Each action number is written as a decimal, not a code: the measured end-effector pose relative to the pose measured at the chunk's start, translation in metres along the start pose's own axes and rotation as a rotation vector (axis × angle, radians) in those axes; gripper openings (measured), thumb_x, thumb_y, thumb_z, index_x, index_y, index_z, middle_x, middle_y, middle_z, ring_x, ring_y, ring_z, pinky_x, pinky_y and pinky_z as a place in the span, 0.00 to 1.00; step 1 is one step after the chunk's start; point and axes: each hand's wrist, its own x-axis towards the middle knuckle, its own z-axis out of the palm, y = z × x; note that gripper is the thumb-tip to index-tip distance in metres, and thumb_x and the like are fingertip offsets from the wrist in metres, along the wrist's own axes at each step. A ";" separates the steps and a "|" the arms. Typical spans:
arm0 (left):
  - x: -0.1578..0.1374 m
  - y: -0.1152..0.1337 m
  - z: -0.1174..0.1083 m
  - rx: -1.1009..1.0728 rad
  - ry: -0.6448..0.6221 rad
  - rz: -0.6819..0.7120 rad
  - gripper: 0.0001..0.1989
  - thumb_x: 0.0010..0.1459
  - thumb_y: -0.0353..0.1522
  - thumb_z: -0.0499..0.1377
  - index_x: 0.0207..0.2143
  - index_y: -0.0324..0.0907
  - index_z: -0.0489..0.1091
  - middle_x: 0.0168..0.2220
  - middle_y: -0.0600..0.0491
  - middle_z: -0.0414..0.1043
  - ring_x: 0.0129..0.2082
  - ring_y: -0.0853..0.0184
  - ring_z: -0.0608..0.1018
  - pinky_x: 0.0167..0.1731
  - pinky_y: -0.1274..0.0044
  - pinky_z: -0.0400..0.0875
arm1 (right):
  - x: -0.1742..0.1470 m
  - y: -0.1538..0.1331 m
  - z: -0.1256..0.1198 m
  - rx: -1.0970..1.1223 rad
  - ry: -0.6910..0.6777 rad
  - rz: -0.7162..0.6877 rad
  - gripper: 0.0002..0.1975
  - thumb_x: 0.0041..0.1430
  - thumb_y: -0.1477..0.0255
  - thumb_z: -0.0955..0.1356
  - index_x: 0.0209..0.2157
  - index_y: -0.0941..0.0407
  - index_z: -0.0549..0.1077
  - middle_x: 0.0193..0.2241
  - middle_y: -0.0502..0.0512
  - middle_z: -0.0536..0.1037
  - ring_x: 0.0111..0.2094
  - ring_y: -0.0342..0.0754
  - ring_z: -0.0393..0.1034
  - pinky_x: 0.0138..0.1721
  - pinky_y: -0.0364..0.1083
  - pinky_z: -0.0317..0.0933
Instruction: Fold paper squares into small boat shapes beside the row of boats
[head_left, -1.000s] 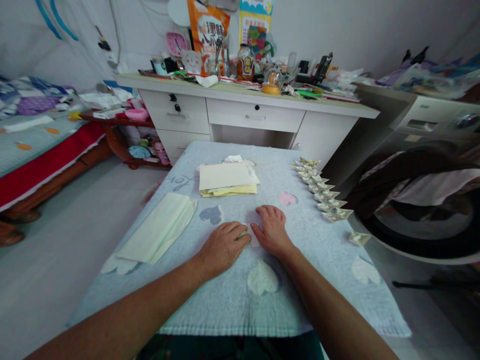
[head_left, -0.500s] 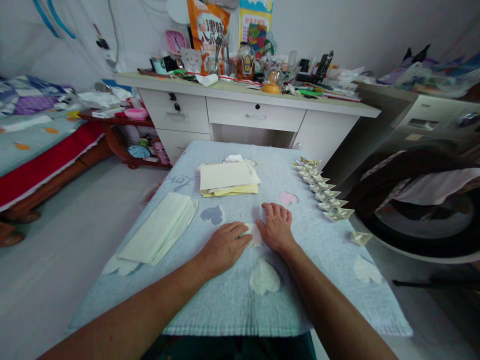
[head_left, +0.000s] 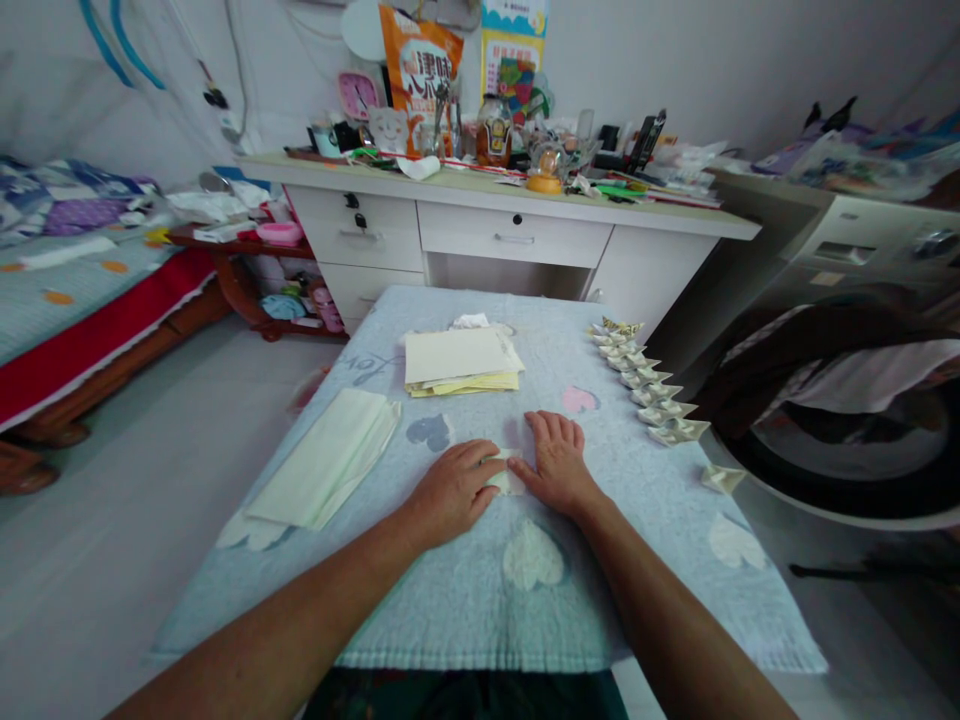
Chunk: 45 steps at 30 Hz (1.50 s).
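In the head view, a small paper (head_left: 511, 485) lies flat on the cloth (head_left: 465, 615), looking partly folded. The left hand (head_left: 454, 490) rests on its edge, grip unclear; the right hand (head_left: 556, 462) lies spread, thumb touching it. Finished-looking paper boats (head_left: 666, 411) line the right; a paper stack (head_left: 461, 354) and loose sheets (head_left: 324, 456) seem unused.

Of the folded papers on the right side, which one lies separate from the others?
The folded paper nearest the camera, by the right edge of the cloth: a gap separates it from the close row of folded papers beyond.
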 end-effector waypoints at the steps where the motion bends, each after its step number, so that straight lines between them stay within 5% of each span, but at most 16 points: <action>1: 0.001 0.001 -0.001 -0.015 -0.007 -0.007 0.17 0.56 0.28 0.58 0.50 0.43 0.67 0.51 0.47 0.68 0.52 0.61 0.69 0.54 0.66 0.65 | 0.000 0.000 0.000 0.002 -0.004 0.000 0.32 0.58 0.57 0.64 0.58 0.59 0.57 0.55 0.66 0.63 0.56 0.61 0.52 0.56 0.59 0.44; 7: 0.003 0.003 -0.008 -0.028 -0.038 -0.021 0.09 0.58 0.33 0.58 0.42 0.43 0.69 0.48 0.47 0.69 0.50 0.59 0.69 0.51 0.65 0.65 | 0.001 0.002 -0.009 0.086 0.016 0.018 0.21 0.57 0.67 0.65 0.52 0.57 0.62 0.52 0.64 0.64 0.53 0.58 0.55 0.53 0.57 0.48; 10: 0.001 0.002 -0.013 -0.014 -0.063 -0.006 0.15 0.55 0.38 0.61 0.45 0.44 0.69 0.51 0.47 0.67 0.51 0.57 0.68 0.50 0.63 0.64 | -0.002 0.001 -0.020 0.195 -0.067 -0.092 0.13 0.56 0.64 0.68 0.41 0.56 0.68 0.44 0.59 0.67 0.46 0.55 0.58 0.48 0.53 0.53; 14: -0.002 -0.001 -0.017 -0.038 -0.093 -0.001 0.22 0.49 0.41 0.65 0.46 0.45 0.69 0.52 0.47 0.66 0.50 0.56 0.67 0.50 0.63 0.63 | -0.008 -0.001 -0.028 0.299 -0.223 -0.278 0.22 0.49 0.56 0.72 0.39 0.55 0.67 0.41 0.55 0.65 0.42 0.52 0.58 0.45 0.51 0.53; 19: -0.002 -0.005 -0.020 -0.098 -0.116 -0.006 0.29 0.43 0.48 0.67 0.45 0.44 0.69 0.52 0.46 0.65 0.49 0.56 0.68 0.50 0.64 0.62 | -0.008 -0.003 -0.026 0.283 -0.276 -0.290 0.23 0.47 0.61 0.75 0.41 0.55 0.68 0.42 0.55 0.66 0.43 0.51 0.57 0.44 0.49 0.52; 23: 0.000 -0.007 -0.026 -0.158 -0.125 -0.008 0.27 0.43 0.43 0.68 0.44 0.43 0.67 0.49 0.47 0.67 0.48 0.58 0.68 0.50 0.66 0.63 | -0.005 -0.002 -0.026 0.303 -0.282 -0.285 0.18 0.50 0.68 0.74 0.42 0.54 0.69 0.41 0.54 0.68 0.43 0.51 0.58 0.45 0.49 0.51; 32: -0.002 -0.014 -0.026 -0.198 -0.048 -0.032 0.02 0.56 0.28 0.59 0.33 0.42 0.68 0.40 0.51 0.69 0.42 0.66 0.71 0.44 0.73 0.66 | -0.004 -0.004 -0.028 0.349 -0.189 -0.309 0.11 0.53 0.76 0.69 0.40 0.54 0.70 0.40 0.53 0.70 0.42 0.49 0.61 0.44 0.47 0.52; 36: -0.002 -0.014 -0.023 -0.118 -0.034 0.021 0.03 0.59 0.28 0.56 0.34 0.41 0.69 0.37 0.52 0.70 0.41 0.66 0.71 0.43 0.73 0.65 | -0.006 -0.011 -0.023 0.349 -0.171 -0.325 0.16 0.51 0.78 0.68 0.44 0.54 0.68 0.40 0.53 0.70 0.42 0.49 0.60 0.44 0.48 0.52; 45: -0.004 -0.015 -0.021 0.036 -0.046 0.033 0.07 0.60 0.30 0.55 0.38 0.42 0.72 0.35 0.51 0.70 0.39 0.65 0.70 0.40 0.73 0.65 | -0.006 -0.016 -0.013 0.276 -0.178 -0.350 0.11 0.52 0.78 0.68 0.39 0.55 0.72 0.37 0.53 0.70 0.41 0.49 0.59 0.43 0.48 0.51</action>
